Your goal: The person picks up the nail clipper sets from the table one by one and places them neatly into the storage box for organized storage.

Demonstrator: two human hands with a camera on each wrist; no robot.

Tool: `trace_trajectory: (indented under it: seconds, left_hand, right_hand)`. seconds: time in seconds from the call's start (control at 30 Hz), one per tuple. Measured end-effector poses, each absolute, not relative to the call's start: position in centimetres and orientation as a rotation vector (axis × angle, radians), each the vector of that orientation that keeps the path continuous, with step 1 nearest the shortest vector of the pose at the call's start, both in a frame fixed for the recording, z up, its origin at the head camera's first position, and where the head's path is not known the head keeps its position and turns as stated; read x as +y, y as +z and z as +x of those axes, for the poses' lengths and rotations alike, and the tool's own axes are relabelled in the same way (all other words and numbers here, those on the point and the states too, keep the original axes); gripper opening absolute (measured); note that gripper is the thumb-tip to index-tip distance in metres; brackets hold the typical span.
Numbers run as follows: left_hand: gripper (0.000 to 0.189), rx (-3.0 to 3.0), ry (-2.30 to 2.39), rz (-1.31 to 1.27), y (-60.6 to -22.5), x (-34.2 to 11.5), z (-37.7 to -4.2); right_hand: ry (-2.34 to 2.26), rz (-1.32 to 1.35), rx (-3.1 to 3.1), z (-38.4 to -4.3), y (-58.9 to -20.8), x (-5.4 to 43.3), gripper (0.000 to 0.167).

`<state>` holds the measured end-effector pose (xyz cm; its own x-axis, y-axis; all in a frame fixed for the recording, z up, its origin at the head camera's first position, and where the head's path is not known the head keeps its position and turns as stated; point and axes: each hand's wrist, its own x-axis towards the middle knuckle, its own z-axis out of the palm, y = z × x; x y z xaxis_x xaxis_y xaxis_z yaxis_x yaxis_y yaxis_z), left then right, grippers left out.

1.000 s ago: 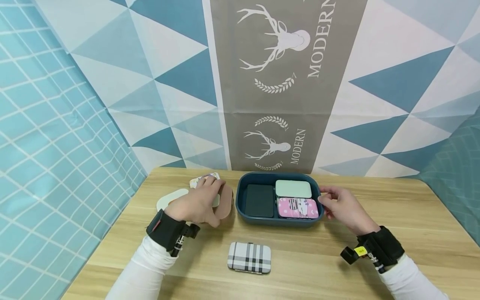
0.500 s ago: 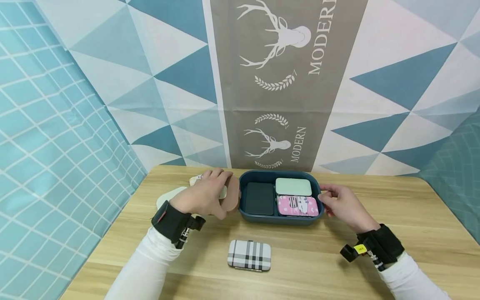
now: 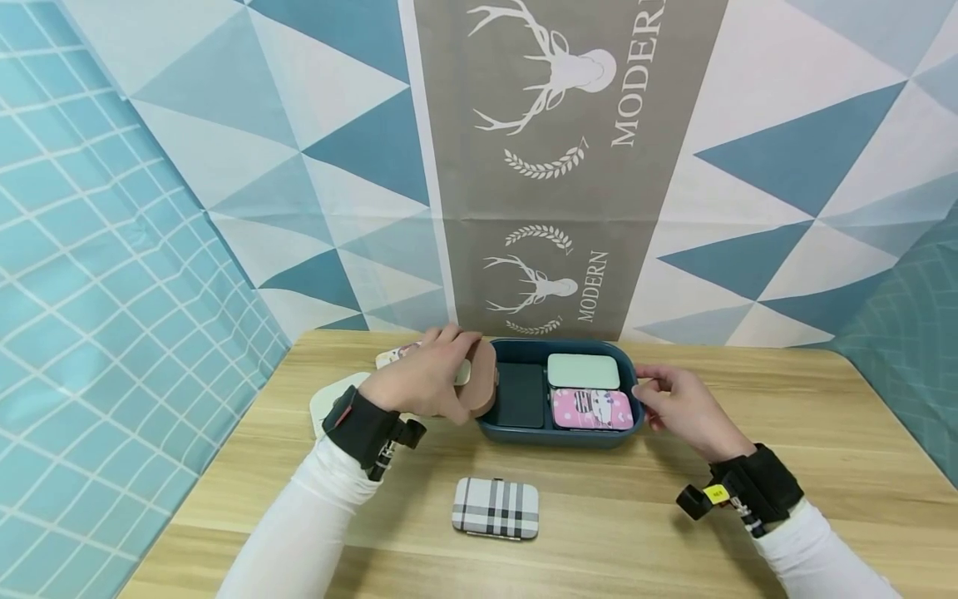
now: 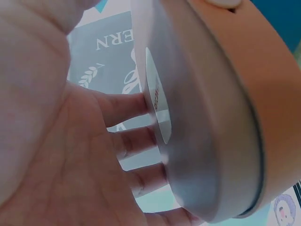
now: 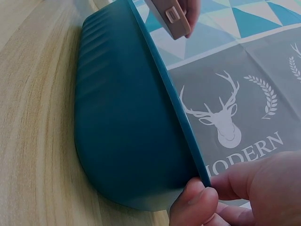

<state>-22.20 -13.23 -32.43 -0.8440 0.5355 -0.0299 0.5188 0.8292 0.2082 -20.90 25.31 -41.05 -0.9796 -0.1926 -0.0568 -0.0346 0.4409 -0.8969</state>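
Note:
My left hand [image 3: 421, 376] grips a pinkish-brown rounded case [image 3: 483, 384], which stands on edge over the left end of a dark blue bin [image 3: 557, 438]. A pale label shows on the case's side in the left wrist view, beside my fingers [image 4: 136, 141]. Thumb and fingers of my right hand [image 3: 684, 409] pinch the bin's right rim, clear in the right wrist view. Inside the bin lie a black case [image 3: 521, 398], a mint-green case [image 3: 584, 372] and a pink case with a cat print [image 3: 593, 409]. In front of the bin lies a plaid case [image 3: 496, 508].
Left of the bin, a pale case [image 3: 329, 403] and a white printed case [image 3: 392, 355] lie on the wooden table [image 3: 614, 532], partly hidden by my left hand. A patterned cloth [image 3: 554, 191] stands right behind the bin.
My left hand has carried the pinkish-brown case to the right, from beside the bin to over its left end. The right hand has stayed at the rim.

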Motion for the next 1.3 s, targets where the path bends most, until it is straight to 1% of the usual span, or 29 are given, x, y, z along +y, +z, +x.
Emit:
trace_trajectory:
  seconds: [0.23,0.7,1.3]
  left_hand:
    - [0.105,2.889,0.362,0.852,-32.3,-12.2,-22.5]
    - [0.102,2.894,0.425,0.940,-33.0,-10.8,-23.2]
    - [0.106,2.920,0.404,0.960,-34.0,-9.8,-24.1]
  right_hand:
    - [-1.576,-0.185,2.527,-20.9,-41.0,25.3,0.051]
    - [-1.568,-0.187,2.533,-20.8,-41.1,25.3,0.050]
    - [-1.588,-0.184,2.516,-20.8,-41.0,25.2,0.050]
